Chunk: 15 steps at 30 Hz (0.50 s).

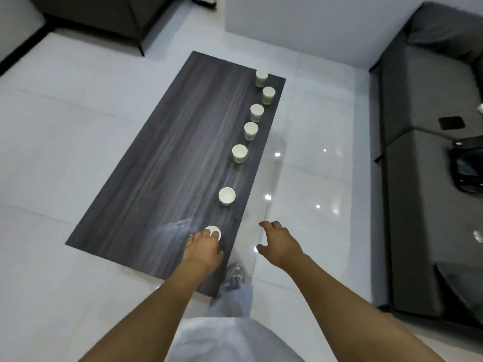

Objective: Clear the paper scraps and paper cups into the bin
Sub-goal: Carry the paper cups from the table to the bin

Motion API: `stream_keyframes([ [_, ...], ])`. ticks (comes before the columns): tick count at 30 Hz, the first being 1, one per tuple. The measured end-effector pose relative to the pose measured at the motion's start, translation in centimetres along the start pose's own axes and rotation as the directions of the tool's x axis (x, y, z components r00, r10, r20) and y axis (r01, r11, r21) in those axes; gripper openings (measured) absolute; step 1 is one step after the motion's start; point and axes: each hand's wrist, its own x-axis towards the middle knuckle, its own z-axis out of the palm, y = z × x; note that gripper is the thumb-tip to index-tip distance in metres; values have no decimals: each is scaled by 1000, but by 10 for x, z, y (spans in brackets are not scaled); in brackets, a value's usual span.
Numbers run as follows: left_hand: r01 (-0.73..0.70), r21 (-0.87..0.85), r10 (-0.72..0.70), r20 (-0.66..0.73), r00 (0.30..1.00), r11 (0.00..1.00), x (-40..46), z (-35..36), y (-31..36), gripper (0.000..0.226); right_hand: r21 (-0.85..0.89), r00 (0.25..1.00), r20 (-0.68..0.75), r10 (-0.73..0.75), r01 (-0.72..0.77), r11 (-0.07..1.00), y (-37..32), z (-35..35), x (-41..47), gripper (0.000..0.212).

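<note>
Long dark wood-grain table (167,163), row of round white paper cups along its right edge, left hand (202,248) gripping nearest cup (213,232) by the rim, right hand (278,242) empty, fingers loosely spread above glossy tiled floor (313,178)

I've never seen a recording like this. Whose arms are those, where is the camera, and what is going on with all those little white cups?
There is no machine here: the arms belong to a person, and the single picture comes from a wide-angle camera worn on their head, looking down. Below is a long dark wooden table on a pale tiled floor. Seven white paper cups stand upright in a row along its right side. The left hand has its fingers curled around the nearest cup. The right hand hovers beside the table with relaxed fingers, holding nothing. The next cup stands untouched. A grey sofa sits to the right. No bin is clearly visible.
</note>
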Motion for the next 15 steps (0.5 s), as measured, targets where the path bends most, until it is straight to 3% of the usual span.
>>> stream_keyframes([
  [15,325,-264,-315,82,946,908,90,-8,-8,49,-203,958,192,-215,253,946,-30,-46,173,58],
])
